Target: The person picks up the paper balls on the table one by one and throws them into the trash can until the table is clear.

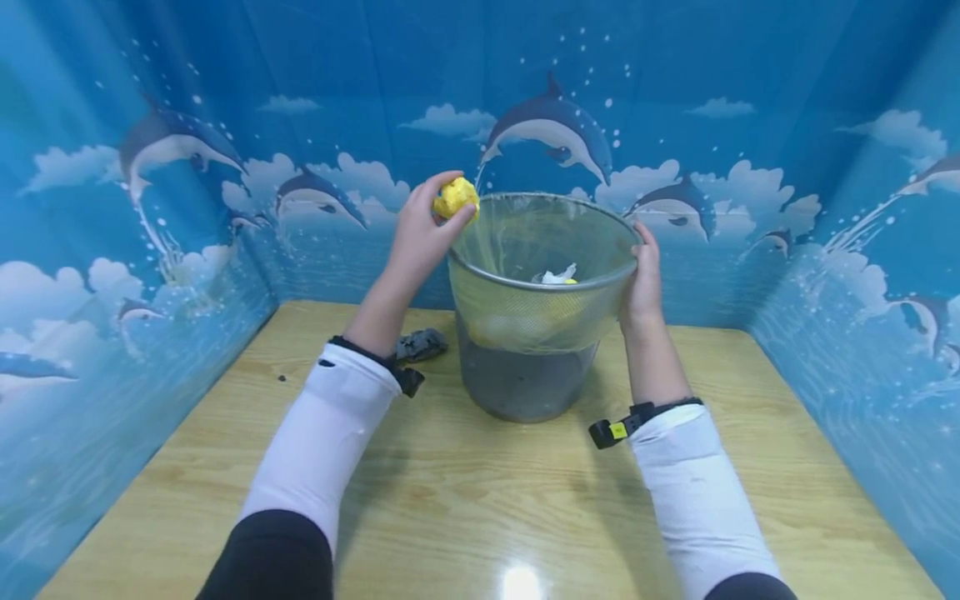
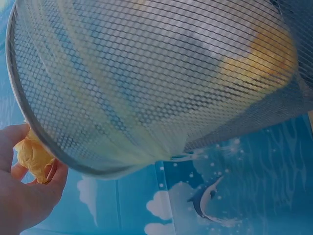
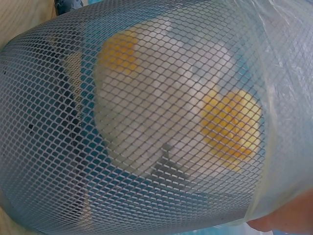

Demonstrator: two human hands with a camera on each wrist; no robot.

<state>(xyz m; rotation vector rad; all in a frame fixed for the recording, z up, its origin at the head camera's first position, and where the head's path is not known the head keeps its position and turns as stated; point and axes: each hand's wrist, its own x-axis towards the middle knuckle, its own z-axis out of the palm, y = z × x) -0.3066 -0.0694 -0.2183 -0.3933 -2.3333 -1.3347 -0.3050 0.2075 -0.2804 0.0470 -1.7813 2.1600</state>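
Observation:
A grey mesh wastebasket [image 1: 517,379] stands on the table, lined with a thin, see-through yellowish bag [image 1: 517,321] folded over its rim. My left hand [image 1: 423,225] pinches a crumpled yellow paper ball [image 1: 456,197] just outside the rim's left side. In the left wrist view the same paper ball [image 2: 35,157] sits between thumb and fingers beside the rim. On the opposite side my right hand [image 1: 642,279] grips the basket's rim, its thumb partly hidden. Crumpled white paper [image 1: 558,275] and yellow paper [image 3: 232,127] lie inside, blurred by mesh and bag.
A crumpled dark grey piece [image 1: 422,344] lies on the wooden table [image 1: 480,500], left of the basket. A small dark speck [image 1: 282,378] is further left. Curtains printed with dolphins [image 1: 551,133] enclose the table at the back and both sides.

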